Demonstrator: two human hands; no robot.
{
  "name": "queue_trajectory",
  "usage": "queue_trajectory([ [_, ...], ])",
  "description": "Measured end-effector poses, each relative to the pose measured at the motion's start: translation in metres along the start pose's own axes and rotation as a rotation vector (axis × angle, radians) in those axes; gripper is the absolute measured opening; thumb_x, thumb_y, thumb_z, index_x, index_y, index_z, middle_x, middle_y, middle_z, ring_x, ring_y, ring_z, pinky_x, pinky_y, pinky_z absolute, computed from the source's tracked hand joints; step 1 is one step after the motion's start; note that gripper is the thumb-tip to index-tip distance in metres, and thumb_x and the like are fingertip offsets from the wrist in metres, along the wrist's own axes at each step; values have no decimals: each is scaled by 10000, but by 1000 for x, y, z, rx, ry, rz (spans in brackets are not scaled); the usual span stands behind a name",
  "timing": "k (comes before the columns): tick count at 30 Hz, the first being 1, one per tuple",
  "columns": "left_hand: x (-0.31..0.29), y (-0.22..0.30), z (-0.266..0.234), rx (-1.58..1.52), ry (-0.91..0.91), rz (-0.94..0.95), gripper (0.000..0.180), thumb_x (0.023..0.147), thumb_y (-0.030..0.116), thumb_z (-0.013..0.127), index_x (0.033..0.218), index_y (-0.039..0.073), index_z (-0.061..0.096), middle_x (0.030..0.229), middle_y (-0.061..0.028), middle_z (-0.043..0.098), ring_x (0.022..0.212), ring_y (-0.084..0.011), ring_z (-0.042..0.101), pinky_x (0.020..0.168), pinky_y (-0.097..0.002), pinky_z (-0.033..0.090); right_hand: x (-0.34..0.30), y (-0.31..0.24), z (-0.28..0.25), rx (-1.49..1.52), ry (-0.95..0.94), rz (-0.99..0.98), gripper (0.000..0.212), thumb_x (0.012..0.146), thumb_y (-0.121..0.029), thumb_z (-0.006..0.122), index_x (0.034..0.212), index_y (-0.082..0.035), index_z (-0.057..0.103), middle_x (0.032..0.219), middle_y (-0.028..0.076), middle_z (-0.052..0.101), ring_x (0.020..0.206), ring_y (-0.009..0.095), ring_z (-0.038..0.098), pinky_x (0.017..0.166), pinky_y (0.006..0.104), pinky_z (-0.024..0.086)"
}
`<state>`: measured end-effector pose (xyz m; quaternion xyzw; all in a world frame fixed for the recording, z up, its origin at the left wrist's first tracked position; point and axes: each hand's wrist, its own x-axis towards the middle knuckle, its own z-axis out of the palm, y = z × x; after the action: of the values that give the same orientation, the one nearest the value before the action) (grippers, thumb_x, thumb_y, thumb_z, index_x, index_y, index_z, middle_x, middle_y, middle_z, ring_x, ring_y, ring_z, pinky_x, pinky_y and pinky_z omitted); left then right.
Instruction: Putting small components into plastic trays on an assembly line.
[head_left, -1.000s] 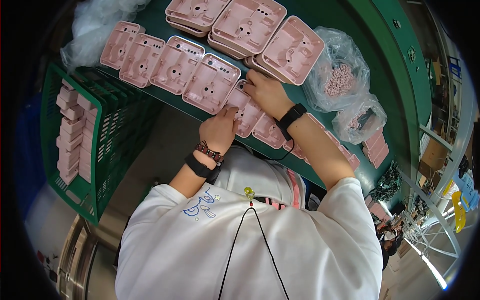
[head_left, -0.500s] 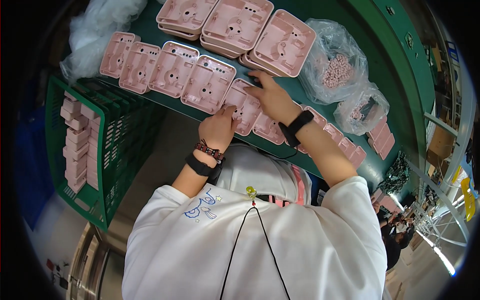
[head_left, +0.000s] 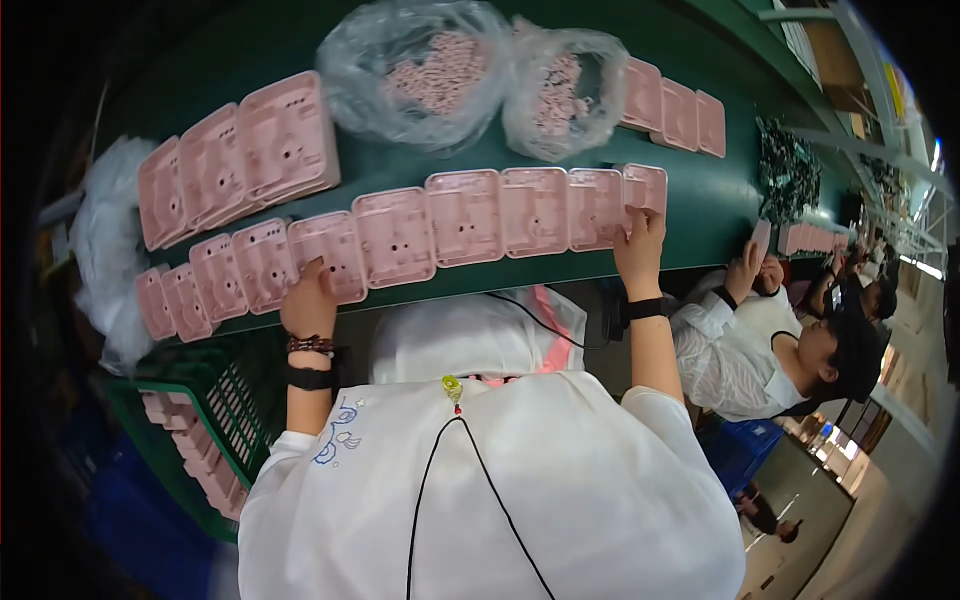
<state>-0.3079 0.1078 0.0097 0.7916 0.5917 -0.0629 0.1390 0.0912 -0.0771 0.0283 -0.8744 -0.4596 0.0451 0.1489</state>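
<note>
A row of shallow pink plastic housings [head_left: 394,238] with small holes and moulded ribs lies, open side up, along the table's near edge. My left hand [head_left: 308,300] is at the near edge of one housing [head_left: 330,235] left of the row's middle. Its fingers are bent over that rim; the thumb is mostly hidden. At the row's right end, my right hand [head_left: 640,248] grips the last housing [head_left: 646,182], fingers over its near side. Both wrists wear black bands, and the left also has a beaded bracelet.
Stacked pink housings [head_left: 285,130] stand at the far left. Two clear bags [head_left: 400,125] [head_left: 520,130] hold small pink parts. More pink pieces [head_left: 679,112] and a dark pile [head_left: 785,170] lie rightward. A green crate [head_left: 165,385] stands lower left; a co-worker [head_left: 740,350] sits at right.
The view has swung toward the right. My right hand has gone from the row's middle to its right-end housing. My left hand stays at the same housing's near edge.
</note>
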Motion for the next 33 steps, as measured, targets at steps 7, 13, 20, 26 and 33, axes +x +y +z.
queue_trajectory([
  [7, 14, 12, 5, 121, -3, -2, 224, 801, 212, 508, 983, 118, 598, 732, -172, 620, 686, -355, 597, 570, -451, 475, 1, 45, 21, -6, 47, -6, 412, 712, -131, 611, 1076, 20, 492, 1006, 197, 491, 926, 370, 492, 756, 415, 435],
  [13, 19, 13, 6, 184, -36, -3, 229, 800, 203, 483, 966, 94, 598, 766, -194, 615, 711, -373, 591, 596, -468, 472, 8, 41, 31, 71, -101, 97, 466, 710, -183, 623, 1101, 21, 471, 993, 196, 503, 862, 361, 532, 730, 405, 452],
  [20, 17, 24, 13, 208, -29, -33, 204, 794, 195, 470, 907, 71, 587, 760, -207, 610, 716, -386, 589, 611, -482, 471, 16, 38, 18, 137, -138, 173, 517, 734, -216, 618, 1140, 34, 418, 977, 216, 509, 875, 396, 520, 738, 453, 434],
  [26, 11, 93, 15, 213, -67, 53, 194, 790, 190, 477, 886, 63, 587, 743, -199, 610, 674, -376, 594, 586, -472, 478, 18, 85, 3, 91, -158, 241, 740, 669, -334, 695, 1215, 36, 360, 1028, 239, 472, 924, 398, 498, 769, 431, 428],
  [33, 3, 168, 24, 179, -71, 147, 172, 792, 212, 489, 814, 61, 568, 707, -187, 607, 649, -371, 594, 563, -465, 480, 16, 128, 8, -46, 68, 407, 1047, 540, -481, 754, 1308, 19, 248, 1247, 280, 284, 1123, 419, 337, 913, 461, 319],
])
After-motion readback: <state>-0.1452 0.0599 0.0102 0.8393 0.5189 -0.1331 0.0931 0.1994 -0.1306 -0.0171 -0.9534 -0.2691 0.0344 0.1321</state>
